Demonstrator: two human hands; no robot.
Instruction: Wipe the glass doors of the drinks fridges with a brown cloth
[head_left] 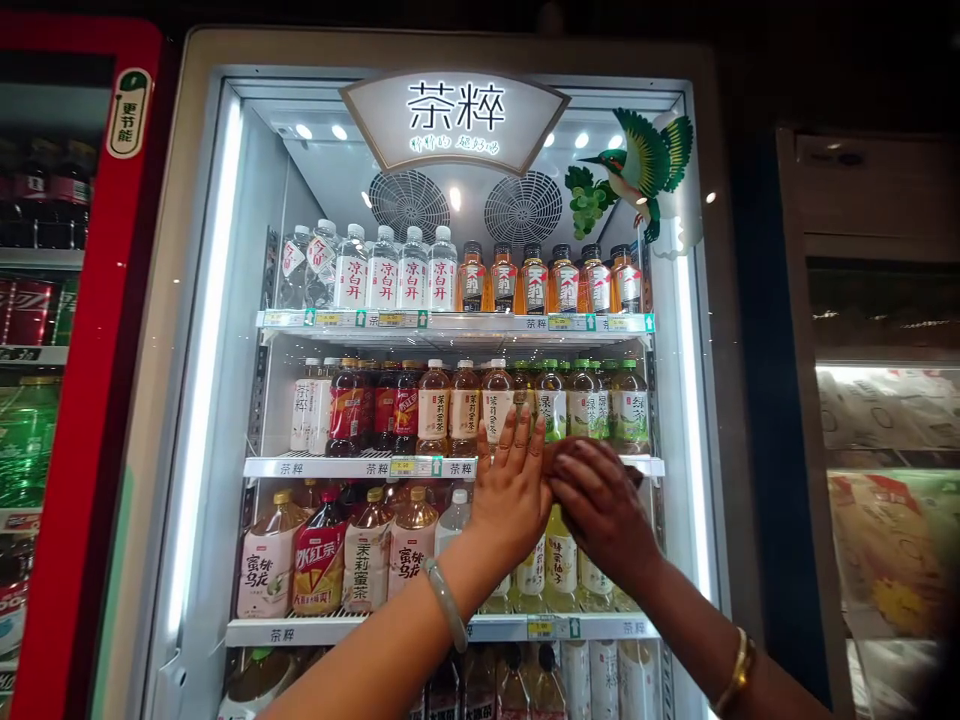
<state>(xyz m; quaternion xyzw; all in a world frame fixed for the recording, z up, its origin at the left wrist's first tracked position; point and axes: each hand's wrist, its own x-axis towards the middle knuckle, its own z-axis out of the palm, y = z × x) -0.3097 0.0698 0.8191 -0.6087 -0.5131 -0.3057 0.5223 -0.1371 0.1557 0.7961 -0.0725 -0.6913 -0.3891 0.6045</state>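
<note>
Glass door [225,420] of a lit drinks fridge fills the view, shut, with both hands flat against its pane over the middle shelf. At far left stands a red-framed cooler [82,350] of dark bottles. Inside the fridge, the top shelf [450,322] carries clear water bottles then orange ones; the middle shelf [360,467] carries red, amber and green tea bottles; lower down sit large tea bottles [322,555]. The left hand [511,485], a pale bangle [446,603] on its wrist, is spread open, fingers upward, palm on the glass. Just beside it and touching it, the right hand [600,500] lies open and sideways, holding nothing that shows; a gold bangle [736,670] circles that wrist. Pressing well here likely means keeping palms flat and pushing evenly, since the glass offers no grip. At far right, a dim cabinet [885,450] holds packaged goods.
</note>
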